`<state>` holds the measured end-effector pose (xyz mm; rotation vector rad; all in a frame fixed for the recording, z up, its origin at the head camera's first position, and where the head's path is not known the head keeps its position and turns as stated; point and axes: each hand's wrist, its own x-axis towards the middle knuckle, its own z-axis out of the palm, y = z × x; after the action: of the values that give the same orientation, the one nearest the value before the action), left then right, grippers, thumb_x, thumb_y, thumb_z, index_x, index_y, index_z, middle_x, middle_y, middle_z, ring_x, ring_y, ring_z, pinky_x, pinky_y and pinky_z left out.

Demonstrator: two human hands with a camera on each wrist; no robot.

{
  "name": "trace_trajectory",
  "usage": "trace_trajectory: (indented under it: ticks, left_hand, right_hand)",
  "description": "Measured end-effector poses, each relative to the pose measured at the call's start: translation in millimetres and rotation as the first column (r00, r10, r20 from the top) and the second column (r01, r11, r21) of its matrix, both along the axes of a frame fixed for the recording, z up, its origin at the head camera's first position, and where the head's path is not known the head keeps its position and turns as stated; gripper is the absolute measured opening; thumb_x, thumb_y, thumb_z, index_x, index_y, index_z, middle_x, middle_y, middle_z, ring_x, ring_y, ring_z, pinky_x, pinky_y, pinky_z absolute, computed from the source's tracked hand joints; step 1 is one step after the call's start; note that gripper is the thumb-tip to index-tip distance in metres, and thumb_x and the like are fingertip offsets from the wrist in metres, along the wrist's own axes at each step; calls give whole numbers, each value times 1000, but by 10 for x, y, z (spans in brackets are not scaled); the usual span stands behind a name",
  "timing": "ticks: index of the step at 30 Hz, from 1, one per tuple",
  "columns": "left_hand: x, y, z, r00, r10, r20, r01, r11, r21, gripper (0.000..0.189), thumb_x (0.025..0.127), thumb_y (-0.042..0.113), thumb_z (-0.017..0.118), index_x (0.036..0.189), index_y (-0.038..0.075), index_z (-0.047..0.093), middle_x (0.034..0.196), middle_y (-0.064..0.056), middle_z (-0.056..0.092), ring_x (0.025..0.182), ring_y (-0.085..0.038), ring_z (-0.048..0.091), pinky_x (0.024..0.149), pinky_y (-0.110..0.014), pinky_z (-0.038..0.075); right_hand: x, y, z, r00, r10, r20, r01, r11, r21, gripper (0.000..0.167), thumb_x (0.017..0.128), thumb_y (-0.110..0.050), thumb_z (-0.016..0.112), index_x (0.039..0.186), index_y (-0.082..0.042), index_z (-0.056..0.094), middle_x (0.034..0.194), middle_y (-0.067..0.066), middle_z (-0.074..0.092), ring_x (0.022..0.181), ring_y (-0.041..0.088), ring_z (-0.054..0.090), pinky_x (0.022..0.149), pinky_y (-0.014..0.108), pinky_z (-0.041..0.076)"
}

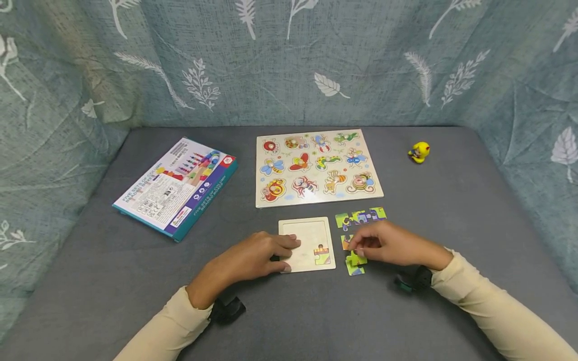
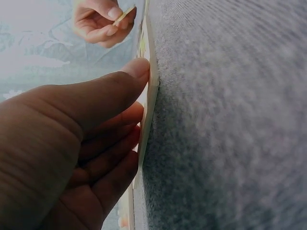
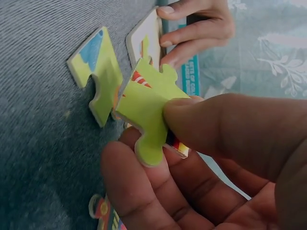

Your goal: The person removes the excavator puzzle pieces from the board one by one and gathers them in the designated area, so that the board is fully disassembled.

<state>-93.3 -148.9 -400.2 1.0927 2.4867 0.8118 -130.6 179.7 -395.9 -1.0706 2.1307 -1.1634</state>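
A small square wooden puzzle tray [image 1: 308, 234] lies in the middle of the table, with one puzzle piece [image 1: 322, 256] in its lower right corner. On the tray's left side rests my left hand [image 1: 257, 254], thumb and fingertips touching its face. My right hand [image 1: 392, 243], just right of the tray, pinches a lime-green puzzle piece [image 3: 151, 96] with red-and-white stripes between thumb and fingers. Under that piece, a green and blue puzzle piece [image 3: 98, 62] lies on the table. More puzzle pieces [image 1: 360, 217] are laid out beyond, some partly hidden by the right hand.
Behind the tray lies a large insect peg puzzle board [image 1: 311, 170]. A flat boxed toy set [image 1: 176, 185] is at the left. Toward the back right stands a small yellow figure [image 1: 419, 152]. Patterned curtain [image 1: 289, 75] hangs around the grey tabletop [image 1: 289, 321].
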Motion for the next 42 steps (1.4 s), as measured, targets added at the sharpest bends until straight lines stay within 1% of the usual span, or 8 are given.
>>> trace_trajectory:
  ticks: [6, 12, 18, 21, 26, 31, 36, 42]
  left_hand:
    - [7, 6, 4, 1000, 2, -7, -2, 1000, 4, 37, 87, 19, 75, 121, 4, 69, 134, -3, 59, 129, -16, 49, 100, -39, 44]
    - [3, 8, 2, 1000, 0, -2, 0, 1000, 6, 39, 88, 19, 75, 123, 4, 68, 134, -3, 59, 129, -15, 48, 101, -38, 44]
    - [6, 4, -1, 999, -29, -38, 29, 1000, 5, 36, 87, 18, 75, 119, 2, 70, 132, -5, 60, 128, -17, 50, 99, -39, 45]
    - [0, 5, -1, 997, -42, -62, 42, 999, 6, 35, 87, 17, 75, 118, 1, 70, 131, -6, 60, 127, -18, 51, 98, -39, 46]
    - [-26, 20, -4, 996, -52, -67, 52, 999, 5, 34, 88, 18, 74, 118, 1, 70, 132, -5, 60, 128, -17, 50, 99, -40, 45]
    - [-27, 10, -1, 996, -57, -64, 57, 998, -4, 34, 89, 19, 73, 118, 2, 70, 133, -4, 59, 128, -16, 49, 100, -40, 45]
    - [-20, -3, -7, 997, -51, -51, 51, 999, 7, 34, 89, 19, 73, 118, 1, 70, 133, -5, 59, 129, -17, 49, 100, -40, 44]
    - [-12, -10, -8, 998, -41, -42, 42, 999, 20, 34, 88, 18, 74, 117, 1, 70, 133, -5, 59, 128, -17, 49, 100, -40, 45]
  right_hand:
    - [2, 53, 33, 999, 15, 41, -17, 999, 49, 10, 90, 3, 65, 97, -3, 71, 85, -4, 65, 74, 7, 57, 66, 24, 51]
    - [-6, 107, 47, 998, 34, 44, -37, 997, 71, 10, 90, 3, 65, 96, -3, 70, 83, -5, 65, 74, 6, 57, 65, 25, 51]
    - [-21, 166, 94, 997, 35, 75, -42, 993, 106, 10, 92, 2, 63, 96, -4, 70, 82, -4, 63, 73, 7, 57, 64, 25, 51]
    - [-28, 182, 122, 997, 36, 67, -44, 992, 117, 10, 92, 2, 63, 96, -3, 70, 83, -4, 64, 74, 7, 57, 64, 25, 51]
    - [-23, 216, 144, 997, 39, 62, -48, 987, 156, 10, 90, 3, 63, 94, -4, 70, 83, -6, 64, 74, 7, 58, 66, 25, 51]
    - [-21, 213, 135, 998, 42, 50, -51, 978, 202, 10, 91, 1, 63, 94, -6, 69, 81, -8, 63, 73, 5, 57, 66, 25, 51]
    - [-27, 197, 134, 999, 33, 6, -33, 979, 201, 9, 92, 1, 64, 93, -5, 69, 82, -9, 63, 72, 4, 55, 65, 25, 50]
    - [-22, 187, 148, 999, 32, 15, -35, 977, 209, 8, 91, 0, 64, 94, -5, 70, 83, -8, 64, 73, 4, 56, 65, 24, 50]
